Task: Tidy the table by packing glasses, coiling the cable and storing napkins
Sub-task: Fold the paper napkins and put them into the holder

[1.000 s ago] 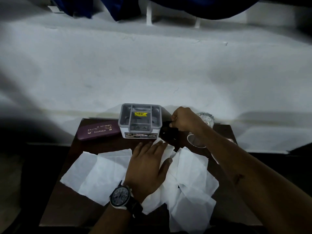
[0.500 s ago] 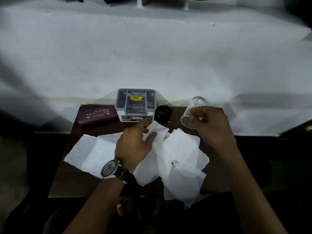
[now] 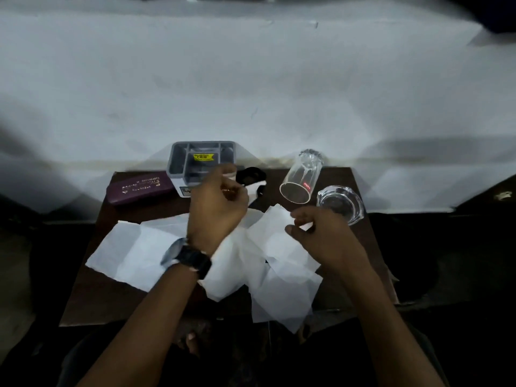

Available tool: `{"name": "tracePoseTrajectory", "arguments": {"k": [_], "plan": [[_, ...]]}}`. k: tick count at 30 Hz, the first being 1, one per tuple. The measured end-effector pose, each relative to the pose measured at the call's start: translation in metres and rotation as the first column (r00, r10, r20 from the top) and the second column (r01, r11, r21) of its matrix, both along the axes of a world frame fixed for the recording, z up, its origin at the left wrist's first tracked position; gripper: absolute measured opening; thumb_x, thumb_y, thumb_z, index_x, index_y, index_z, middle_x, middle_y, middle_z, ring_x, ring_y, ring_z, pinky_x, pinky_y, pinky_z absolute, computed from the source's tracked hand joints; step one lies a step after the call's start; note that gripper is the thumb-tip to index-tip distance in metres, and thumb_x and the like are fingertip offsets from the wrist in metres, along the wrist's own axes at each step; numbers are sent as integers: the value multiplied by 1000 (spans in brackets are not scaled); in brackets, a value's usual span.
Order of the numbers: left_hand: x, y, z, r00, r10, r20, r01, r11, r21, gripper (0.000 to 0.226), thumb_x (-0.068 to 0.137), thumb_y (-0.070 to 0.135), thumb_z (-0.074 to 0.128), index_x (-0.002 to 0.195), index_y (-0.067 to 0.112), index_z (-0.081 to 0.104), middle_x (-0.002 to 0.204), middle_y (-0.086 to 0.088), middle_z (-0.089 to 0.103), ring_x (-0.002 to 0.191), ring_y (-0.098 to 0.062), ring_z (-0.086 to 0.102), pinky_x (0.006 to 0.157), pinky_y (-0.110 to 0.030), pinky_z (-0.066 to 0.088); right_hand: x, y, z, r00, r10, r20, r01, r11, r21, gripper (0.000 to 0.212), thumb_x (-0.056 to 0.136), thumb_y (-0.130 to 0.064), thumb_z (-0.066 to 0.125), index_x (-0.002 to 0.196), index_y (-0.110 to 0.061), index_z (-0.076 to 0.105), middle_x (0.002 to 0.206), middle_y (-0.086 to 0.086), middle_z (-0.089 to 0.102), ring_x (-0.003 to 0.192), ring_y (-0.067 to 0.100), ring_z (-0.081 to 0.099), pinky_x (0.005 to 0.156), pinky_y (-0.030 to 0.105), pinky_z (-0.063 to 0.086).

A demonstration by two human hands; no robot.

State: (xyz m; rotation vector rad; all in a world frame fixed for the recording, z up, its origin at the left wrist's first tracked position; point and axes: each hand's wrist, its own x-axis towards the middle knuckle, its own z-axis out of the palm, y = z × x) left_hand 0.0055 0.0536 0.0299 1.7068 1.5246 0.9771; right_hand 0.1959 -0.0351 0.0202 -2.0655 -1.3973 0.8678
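Napkins [image 3: 156, 250] spread loose; right hand [image 3: 321, 236] pinches one corner, left hand [image 3: 220, 202] curled, contents indiscernible. Fold flat before storing in organiser [image 3: 202, 163].

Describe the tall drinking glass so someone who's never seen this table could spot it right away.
Start at the dark table and look to its far right corner, right of the grey organizer box. The glass lies there tipped over, its open mouth facing the person. Unlike the squat glass ashtray beside it, it is tall and slim, with a small red mark near the rim.
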Motion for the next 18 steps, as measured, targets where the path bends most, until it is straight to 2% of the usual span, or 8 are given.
{"name": "tracePoseTrajectory", "arguments": {"k": [2,4,6,8,11,13,16,18], "plan": [[-12,3,22,872,20,489,101,970,-221,36,81,8,73,112,26,67,81,4,71,78,-7,70,74,-27,59,-2,6,13,972,-27,-232,55,992,116,41,88,-35,79,126,-35,65,115,-19,69,99,-1,67,74,9,53],[-23,0,36,652,72,755,303,888,-346,36,80,9,70,114,22,69,88,-1,72,84,-16,71,68,-44,59,-13,13,28,811,74,-580,23,987,158,36,88,-37,78,119,-50,65,109,-24,72,106,-1,70,82,14,57],[-28,-6,40,578,106,809,364,854,-371,35,87,4,65,120,16,66,100,-8,69,92,-22,68,70,-44,58,-26,20,33,667,133,-734,-50,990,134,40,86,-44,78,124,-46,66,117,-15,74,113,8,70,94,37,60],[-27,-11,38,516,194,835,345,845,-409,32,92,2,60,121,16,62,109,-10,66,100,-25,65,76,-39,58,-38,25,33,620,62,-782,-1,997,78,47,86,-38,80,129,-24,68,122,3,75,115,25,71,100,56,55],[-31,-18,36,410,275,870,423,788,-448,27,89,16,71,115,13,64,112,-13,62,106,-27,62,90,-39,56,-44,30,34,578,-1,-816,93,994,64,19,91,-19,76,109,-12,79,107,12,79,99,27,76,89,45,61],[-38,-21,34,394,241,887,531,728,-434,33,81,31,79,105,9,75,103,-10,72,98,-23,72,85,-37,62,-47,32,34,622,14,-783,73,994,76,15,91,-17,75,103,-9,80,102,15,79,90,24,76,79,36,62],[-45,-22,27,515,157,843,597,640,-484,37,89,26,68,121,8,74,124,-16,73,113,-24,72,87,-38,62,-49,38,35,705,80,-705,-17,995,97,17,91,-18,77,105,-10,80,101,11,80,90,19,76,78,33,62],[-45,-18,24,593,169,787,533,650,-542,44,89,15,67,131,4,66,133,-19,68,115,-25,70,87,-36,62,-43,43,36,789,100,-606,-32,992,122,18,88,-25,80,103,-15,80,97,1,81,89,10,75,71,24,62]]}}
